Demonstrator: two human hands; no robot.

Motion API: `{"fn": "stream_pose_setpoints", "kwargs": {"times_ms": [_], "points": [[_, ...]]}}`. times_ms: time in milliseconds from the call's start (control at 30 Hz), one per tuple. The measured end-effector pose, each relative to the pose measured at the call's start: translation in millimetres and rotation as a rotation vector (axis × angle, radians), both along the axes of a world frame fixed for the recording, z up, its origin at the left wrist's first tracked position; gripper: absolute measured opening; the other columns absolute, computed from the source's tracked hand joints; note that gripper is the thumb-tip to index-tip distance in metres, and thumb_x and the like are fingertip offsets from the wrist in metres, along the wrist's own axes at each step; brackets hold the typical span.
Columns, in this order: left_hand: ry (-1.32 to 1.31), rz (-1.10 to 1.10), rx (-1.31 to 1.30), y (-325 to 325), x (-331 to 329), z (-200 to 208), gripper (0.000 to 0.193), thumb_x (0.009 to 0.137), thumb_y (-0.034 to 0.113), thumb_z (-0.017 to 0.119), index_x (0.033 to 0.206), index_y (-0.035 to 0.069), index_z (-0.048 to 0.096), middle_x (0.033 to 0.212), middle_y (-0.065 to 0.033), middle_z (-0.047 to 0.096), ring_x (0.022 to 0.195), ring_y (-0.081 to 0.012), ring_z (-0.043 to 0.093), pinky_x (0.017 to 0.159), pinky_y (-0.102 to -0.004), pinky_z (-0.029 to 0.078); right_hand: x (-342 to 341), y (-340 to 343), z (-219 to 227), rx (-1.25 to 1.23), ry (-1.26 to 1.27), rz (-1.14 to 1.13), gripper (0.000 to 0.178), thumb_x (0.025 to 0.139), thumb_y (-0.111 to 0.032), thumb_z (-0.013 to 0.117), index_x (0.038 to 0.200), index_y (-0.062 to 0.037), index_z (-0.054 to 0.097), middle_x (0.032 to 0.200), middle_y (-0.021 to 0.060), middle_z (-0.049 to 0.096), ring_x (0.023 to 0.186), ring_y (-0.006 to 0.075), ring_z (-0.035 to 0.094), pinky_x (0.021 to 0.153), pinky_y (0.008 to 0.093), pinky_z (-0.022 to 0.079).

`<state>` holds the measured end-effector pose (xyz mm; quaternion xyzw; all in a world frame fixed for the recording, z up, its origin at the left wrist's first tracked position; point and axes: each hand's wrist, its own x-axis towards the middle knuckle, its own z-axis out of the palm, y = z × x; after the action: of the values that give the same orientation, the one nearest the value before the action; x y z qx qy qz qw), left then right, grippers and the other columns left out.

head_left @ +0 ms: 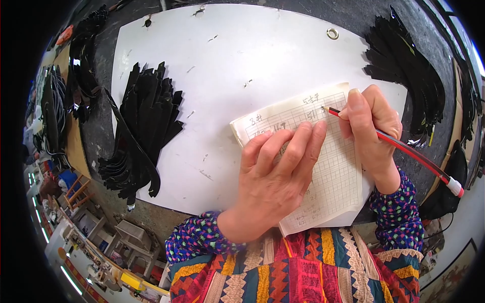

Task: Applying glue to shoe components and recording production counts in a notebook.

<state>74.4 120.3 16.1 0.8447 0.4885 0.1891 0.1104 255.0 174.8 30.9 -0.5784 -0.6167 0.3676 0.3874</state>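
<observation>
A ruled paper notepad (336, 171) with pencilled writing lies tilted on a white board (212, 55). Across its upper part rests my left hand (283, 166), palm down, fingers stretched out and covering some of the writing. My right hand (371, 126) grips a red and black striped pencil (417, 155) with a white and pink end. The pencil's point touches the page near its upper right, beside written figures.
Left on the board lies a fanned bundle of black strips (146, 116). Another black bundle (404, 65) sits at the far right, and more black strips (86, 50) hang at the far left. A metal eyelet (332, 34) is set in the board. Wooden stools (134, 237) stand below on the left.
</observation>
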Motion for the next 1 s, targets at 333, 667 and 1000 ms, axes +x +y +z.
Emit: {"fn": "stream_pose_setpoints", "kwargs": {"times_ms": [333, 667, 1000], "points": [[-0.005, -0.008, -0.014, -1.7, 1.1, 0.6, 0.059, 0.078, 0.017, 0.063, 0.136, 0.010, 0.056, 0.130, 0.0002, 0.050, 0.115, -0.0152, 0.046, 0.103, -0.0357, 0.034, -3.6, -1.5, -1.4, 0.001, 0.174, -0.076, 0.034, 0.102, -0.018, 0.052, 0.070, -0.0067, 0.049, 0.056, 0.0010, 0.054, 0.048, 0.0030, 0.040, 0.046, 0.0215, 0.034], [-0.006, -0.013, -0.040, -1.3, 2.1, 5.2, 0.057, 0.080, 0.011, 0.066, 0.136, 0.013, 0.057, 0.131, -0.0012, 0.049, 0.114, -0.0189, 0.045, 0.099, -0.0353, 0.036, 2.7, -2.6, 2.9, 0.100, -0.182, 0.016, 0.036, 0.101, -0.017, 0.051, 0.067, -0.0061, 0.046, 0.052, 0.0005, 0.052, 0.045, 0.0029, 0.040, 0.044, 0.0216, 0.033], [-0.045, -0.013, 0.023, -2.8, 1.1, 1.0, 0.053, 0.082, 0.015, 0.060, 0.135, 0.009, 0.055, 0.128, -0.0021, 0.051, 0.115, -0.0184, 0.047, 0.101, -0.0368, 0.036, -1.2, -2.7, 2.8, 0.076, -0.108, -0.023, 0.031, 0.094, -0.007, 0.058, 0.068, -0.0040, 0.041, 0.053, 0.0043, 0.037, 0.046, 0.0079, 0.033, 0.042, 0.0273, 0.031]]}}
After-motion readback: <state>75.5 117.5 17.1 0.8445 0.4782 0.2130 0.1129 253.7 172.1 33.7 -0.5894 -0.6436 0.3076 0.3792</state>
